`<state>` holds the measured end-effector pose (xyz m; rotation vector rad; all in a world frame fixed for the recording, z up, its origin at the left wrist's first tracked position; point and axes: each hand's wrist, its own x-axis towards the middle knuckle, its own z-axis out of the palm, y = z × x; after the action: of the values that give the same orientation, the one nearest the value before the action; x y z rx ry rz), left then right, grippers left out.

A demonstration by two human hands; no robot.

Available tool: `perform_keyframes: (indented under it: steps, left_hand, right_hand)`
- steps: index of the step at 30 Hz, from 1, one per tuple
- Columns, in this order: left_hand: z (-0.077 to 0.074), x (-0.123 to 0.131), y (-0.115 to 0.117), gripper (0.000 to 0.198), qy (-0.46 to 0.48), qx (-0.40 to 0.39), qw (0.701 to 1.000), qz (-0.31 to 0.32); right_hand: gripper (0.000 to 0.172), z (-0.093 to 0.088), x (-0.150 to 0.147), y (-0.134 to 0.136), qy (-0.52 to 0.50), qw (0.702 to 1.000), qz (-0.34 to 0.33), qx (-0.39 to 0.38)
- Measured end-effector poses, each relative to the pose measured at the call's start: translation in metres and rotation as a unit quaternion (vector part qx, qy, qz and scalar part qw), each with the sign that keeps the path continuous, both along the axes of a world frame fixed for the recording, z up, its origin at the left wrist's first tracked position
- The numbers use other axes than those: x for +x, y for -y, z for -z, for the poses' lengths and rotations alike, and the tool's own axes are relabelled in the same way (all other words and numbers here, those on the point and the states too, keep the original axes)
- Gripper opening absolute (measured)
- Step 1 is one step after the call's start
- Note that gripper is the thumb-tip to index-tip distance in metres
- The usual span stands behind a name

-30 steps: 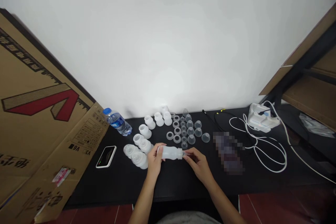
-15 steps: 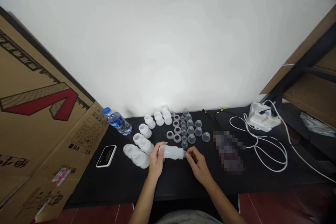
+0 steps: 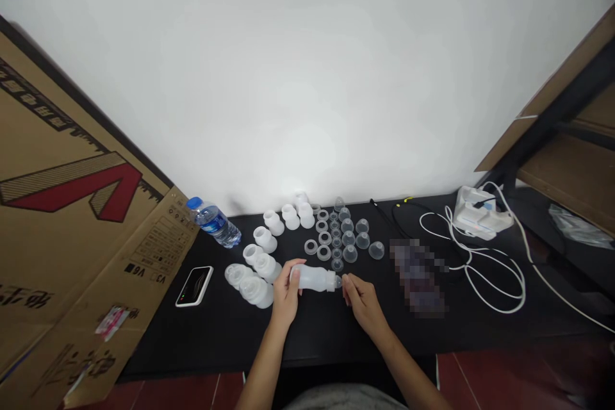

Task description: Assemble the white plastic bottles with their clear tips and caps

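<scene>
My left hand point(image 3: 287, 293) grips the base of a small translucent white bottle point(image 3: 314, 278), held on its side just above the black table point(image 3: 307, 327). My right hand point(image 3: 361, 300) sits at the bottle's neck, its fingertips pinched close by the small fitting at the mouth; what they hold, if anything, is too small to make out. Behind the hands lie rows of clear rings point(image 3: 312, 247) and clear dome caps point(image 3: 362, 241). More white bottles point(image 3: 253, 286) lie in a heap left of my left hand, others point(image 3: 291, 216) stand further back.
A water bottle point(image 3: 214, 223) lies at the back left beside a large cardboard box point(image 3: 72, 218). A phone point(image 3: 195, 286) rests near the box. A blurred dark object point(image 3: 418, 278), white cables point(image 3: 485, 269) and a white charger point(image 3: 480, 219) are to the right, under a wooden shelf point(image 3: 567, 141).
My right hand's fingers have drawn slightly back from the bottle's mouth and closed together. The bottle and my left hand have barely moved.
</scene>
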<state>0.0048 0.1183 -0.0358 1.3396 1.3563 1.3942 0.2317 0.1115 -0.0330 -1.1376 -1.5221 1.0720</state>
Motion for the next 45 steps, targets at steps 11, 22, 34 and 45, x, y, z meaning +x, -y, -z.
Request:
perform_keyframes:
  steps: [11, 22, 34, 45]
  left_hand:
    - [-0.004, 0.001, 0.001, 0.048, 0.026, -0.011, 0.998, 0.049]
    - [-0.002, 0.003, -0.001, 0.044, 0.08, -0.008, 0.995, 0.062]
    - [-0.002, 0.004, 0.003, 0.033, 0.036, -0.001, 0.993, 0.111]
    - [-0.015, 0.009, 0.007, 0.032, -0.129, 0.025, 0.977, 0.169]
  right_hand:
    - [0.043, -0.005, 0.004, 0.002, -0.024, 1.0, -0.008, -0.014]
    - [0.039, 0.006, 0.002, -0.002, -0.084, 0.996, 0.025, -0.003]
    - [0.036, -0.005, 0.003, 0.0, -0.089, 0.995, 0.013, -0.033]
    - [0.048, -0.004, 0.005, -0.005, -0.154, 0.987, 0.025, -0.048]
